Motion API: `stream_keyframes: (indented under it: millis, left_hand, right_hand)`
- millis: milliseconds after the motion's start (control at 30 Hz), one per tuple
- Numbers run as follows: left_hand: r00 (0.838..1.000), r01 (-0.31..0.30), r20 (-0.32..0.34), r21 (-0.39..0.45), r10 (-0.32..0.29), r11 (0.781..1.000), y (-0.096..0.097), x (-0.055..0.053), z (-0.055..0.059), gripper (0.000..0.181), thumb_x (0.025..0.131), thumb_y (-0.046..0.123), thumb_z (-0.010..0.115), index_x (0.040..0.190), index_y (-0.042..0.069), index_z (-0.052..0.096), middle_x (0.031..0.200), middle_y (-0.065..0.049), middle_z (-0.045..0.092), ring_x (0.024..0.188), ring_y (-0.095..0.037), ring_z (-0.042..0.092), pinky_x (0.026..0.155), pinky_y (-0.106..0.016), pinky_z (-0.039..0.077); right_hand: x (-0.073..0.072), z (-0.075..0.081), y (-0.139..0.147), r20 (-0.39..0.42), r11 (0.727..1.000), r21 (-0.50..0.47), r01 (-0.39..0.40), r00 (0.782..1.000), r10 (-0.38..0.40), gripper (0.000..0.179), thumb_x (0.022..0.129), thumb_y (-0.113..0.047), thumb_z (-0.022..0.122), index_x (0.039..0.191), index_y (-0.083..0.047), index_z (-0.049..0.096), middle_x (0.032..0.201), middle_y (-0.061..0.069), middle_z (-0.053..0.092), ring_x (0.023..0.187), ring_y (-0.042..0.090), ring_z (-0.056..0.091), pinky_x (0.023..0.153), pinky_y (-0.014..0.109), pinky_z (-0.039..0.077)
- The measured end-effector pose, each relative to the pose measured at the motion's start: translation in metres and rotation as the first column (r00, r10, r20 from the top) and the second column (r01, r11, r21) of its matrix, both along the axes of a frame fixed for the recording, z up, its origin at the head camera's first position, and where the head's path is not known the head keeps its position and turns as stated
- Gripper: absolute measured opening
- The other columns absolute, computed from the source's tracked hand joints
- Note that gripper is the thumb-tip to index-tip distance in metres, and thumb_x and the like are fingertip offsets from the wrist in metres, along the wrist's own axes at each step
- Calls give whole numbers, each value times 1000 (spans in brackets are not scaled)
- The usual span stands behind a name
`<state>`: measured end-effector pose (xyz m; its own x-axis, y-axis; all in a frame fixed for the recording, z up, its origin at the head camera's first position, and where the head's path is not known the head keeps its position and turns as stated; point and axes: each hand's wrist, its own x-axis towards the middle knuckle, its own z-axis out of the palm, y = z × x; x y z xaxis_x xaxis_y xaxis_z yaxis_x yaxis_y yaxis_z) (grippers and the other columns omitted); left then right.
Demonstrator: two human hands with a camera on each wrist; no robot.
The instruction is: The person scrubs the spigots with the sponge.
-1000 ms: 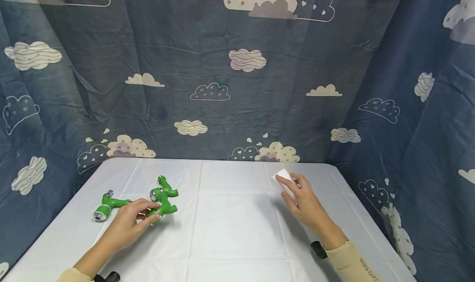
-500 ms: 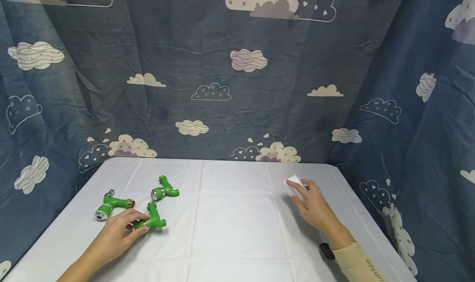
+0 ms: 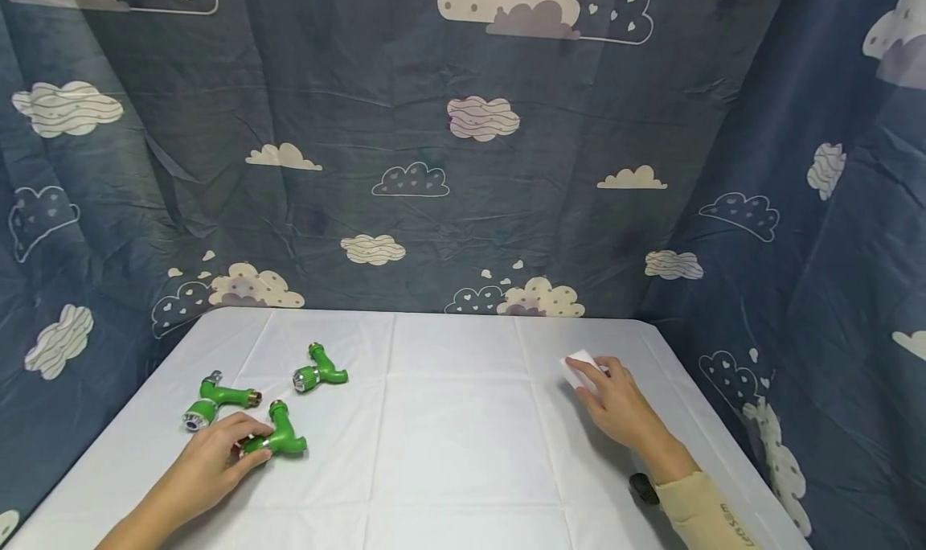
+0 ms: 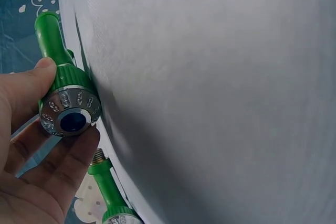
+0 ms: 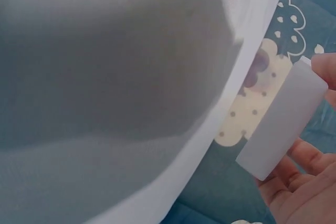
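My left hand [image 3: 213, 461] pinches a green tap [image 3: 284, 436] by its chrome-ended knob, low over the left side of the white table. In the left wrist view the thumb and fingers press round the tap's ribbed green collar [image 4: 68, 75] and silver end. On the right, my right hand [image 3: 622, 409] holds a small white block [image 3: 583, 367] between thumb and fingers. The right wrist view shows that block [image 5: 286, 119] as a plain, smooth oblong; what it is cannot be told.
Two more green taps lie on the table: one [image 3: 217, 397] just beyond my left hand, another [image 3: 321, 367] farther back. White cloth covers the table [image 3: 456, 437]. A dark blue curtain [image 3: 405, 75] with cloud prints hangs round the back and sides.
My left hand has moved left and nearer with its tap, away from the farther tap. My right hand has shifted right and slightly nearer, still holding the white block.
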<state>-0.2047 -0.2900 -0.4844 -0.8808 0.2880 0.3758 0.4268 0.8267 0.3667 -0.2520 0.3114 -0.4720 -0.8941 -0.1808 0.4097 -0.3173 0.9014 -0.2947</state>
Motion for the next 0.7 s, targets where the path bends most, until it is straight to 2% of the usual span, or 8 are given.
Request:
stream_keyframes:
  millis: [200, 333, 467, 600, 700]
  left_hand:
    - [1000, -1, 15, -33, 1, 999, 1, -1, 2, 27, 81, 13, 93, 105, 15, 81, 101, 8, 74, 79, 7, 54, 64, -19, 53]
    - [999, -14, 39, -91, 18, 996, 3, -2, 5, 27, 81, 18, 94, 104, 17, 81, 102, 8, 74, 83, 1, 61, 67, -22, 56]
    - [999, -18, 34, -139, 23, 990, 7, -3, 8, 28, 79, 22, 95, 103, 18, 80, 102, 8, 74, 90, -12, 71, 77, -35, 62]
    - [999, -25, 35, -150, 31, 988, 10, -3, 8, 29, 78, 22, 95, 102, 17, 79, 102, 6, 75, 95, -21, 74, 86, -48, 64]
    - [998, -29, 44, -146, 36, 989, 12, -4, 9, 29, 78, 21, 96, 102, 16, 79, 102, 4, 75, 97, -23, 75, 87, -50, 64]
  right_hand:
    - [2, -1, 6, 35, 1000, 10, 15, 999, -16, 47, 101, -10, 74, 146, -12, 64, 134, 39, 55, 109, 51, 62, 88, 68, 58]
    - [5, -1, 8, 67, 999, 22, 28, 997, -30, 47, 101, -10, 73, 146, -11, 64, 134, 40, 55, 112, 53, 62, 90, 70, 58]
    - [7, -2, 9, 98, 998, 43, 49, 994, -53, 46, 100, -11, 73, 146, -10, 65, 133, 42, 55, 111, 54, 62, 89, 69, 58]
    - [8, -2, 12, 162, 995, 68, 78, 983, -88, 46, 102, -14, 71, 147, -8, 63, 134, 43, 53, 110, 53, 62, 87, 68, 59]
    - [9, -2, 14, 218, 991, 90, 100, 969, -117, 48, 103, -17, 70, 149, -7, 61, 134, 44, 51, 110, 54, 62, 85, 68, 59]
